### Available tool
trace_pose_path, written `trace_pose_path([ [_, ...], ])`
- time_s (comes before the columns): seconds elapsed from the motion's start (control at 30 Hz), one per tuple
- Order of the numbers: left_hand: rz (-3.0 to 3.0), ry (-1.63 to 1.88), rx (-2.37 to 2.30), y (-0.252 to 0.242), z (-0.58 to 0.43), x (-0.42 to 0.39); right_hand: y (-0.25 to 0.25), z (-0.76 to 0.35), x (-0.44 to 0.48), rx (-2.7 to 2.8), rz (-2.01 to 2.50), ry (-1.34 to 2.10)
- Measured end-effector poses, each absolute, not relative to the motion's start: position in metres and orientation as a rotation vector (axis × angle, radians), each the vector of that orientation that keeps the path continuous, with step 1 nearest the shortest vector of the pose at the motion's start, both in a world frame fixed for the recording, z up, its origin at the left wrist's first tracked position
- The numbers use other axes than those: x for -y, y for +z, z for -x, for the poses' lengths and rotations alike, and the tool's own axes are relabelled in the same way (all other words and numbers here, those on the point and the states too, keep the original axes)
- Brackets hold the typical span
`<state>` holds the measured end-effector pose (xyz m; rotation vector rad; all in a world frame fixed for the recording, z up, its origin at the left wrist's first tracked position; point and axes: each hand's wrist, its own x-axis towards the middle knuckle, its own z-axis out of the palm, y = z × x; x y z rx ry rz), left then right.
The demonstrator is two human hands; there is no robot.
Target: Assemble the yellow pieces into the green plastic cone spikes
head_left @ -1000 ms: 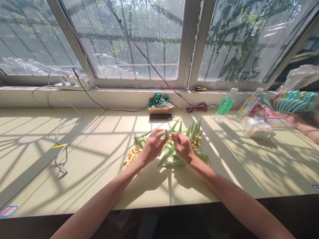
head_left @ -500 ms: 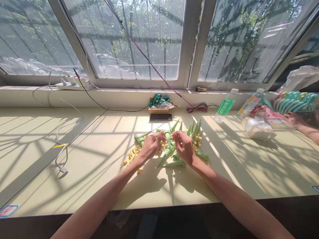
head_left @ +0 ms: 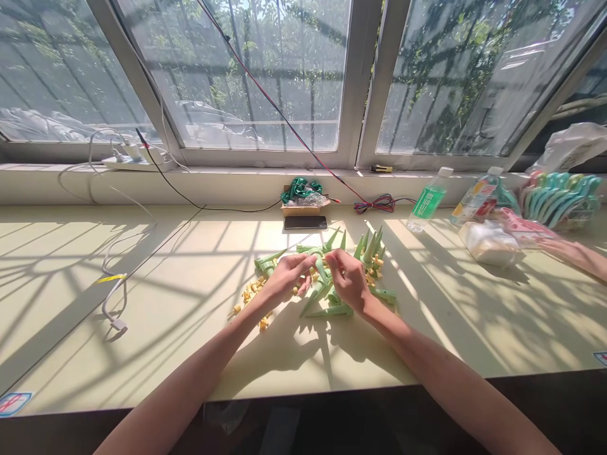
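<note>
Several green cones [head_left: 336, 310] and small yellow pieces [head_left: 249, 292] lie in a loose pile on the pale table. Above the pile, my left hand [head_left: 290, 275] has its fingers closed around the wide end of one green cone [head_left: 321, 268], which points down. My right hand [head_left: 348, 276] is close beside it, thumb and fingers pinched together near the cone's top. What is between the right fingertips is too small to make out. More green cones [head_left: 371, 245] stand upright just beyond my right hand.
A black phone [head_left: 305, 223] lies behind the pile, before a small cardboard box [head_left: 301, 211]. Bottles [head_left: 427, 201], a tissue pack [head_left: 490, 244] and coloured hangers [head_left: 562, 197] are at the right, where another person's hand [head_left: 569, 251] reaches in. A white cable [head_left: 124, 297] lies left.
My left hand has shifted slightly toward the right one, and its fingers are nearer the cone's top. The other person's hand has moved left and forward over the table.
</note>
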<state>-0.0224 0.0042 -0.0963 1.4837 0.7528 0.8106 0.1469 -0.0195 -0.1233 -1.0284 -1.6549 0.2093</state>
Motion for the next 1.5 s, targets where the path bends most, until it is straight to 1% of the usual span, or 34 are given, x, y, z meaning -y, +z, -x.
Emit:
trace_pose_path([
  [0.4,-1.646,0.87,-0.788,-0.096,0.024,-0.002,-0.123,-0.147,0.021,1.652,1.094,0.279],
  [0.57,-1.814,0.989,-0.735,-0.105,0.024,-0.004,-0.123,-0.146,0.021,1.63,1.123,0.286],
  [0.73,-1.9,1.017,-0.716,-0.107,0.024,-0.004,-0.123,-0.145,0.021,1.628,1.112,0.281],
  [0.87,-1.848,1.022,-0.761,-0.103,0.022,-0.002,-0.124,-0.145,0.021,1.61,1.09,0.26],
  [1.0,-1.647,1.07,-0.851,-0.099,0.02,-0.003,-0.125,-0.145,0.021,1.589,1.079,0.219],
  [1.1,-1.51,1.006,-0.864,-0.097,0.021,-0.005,-0.124,-0.145,0.021,1.595,1.069,0.193],
  [1.3,-1.292,0.669,-0.734,-0.096,0.022,-0.006,-0.122,-0.145,0.023,1.694,1.003,0.19],
  [1.5,-1.267,0.704,-0.68,-0.097,0.023,-0.008,-0.122,-0.146,0.022,1.689,1.015,0.207],
])
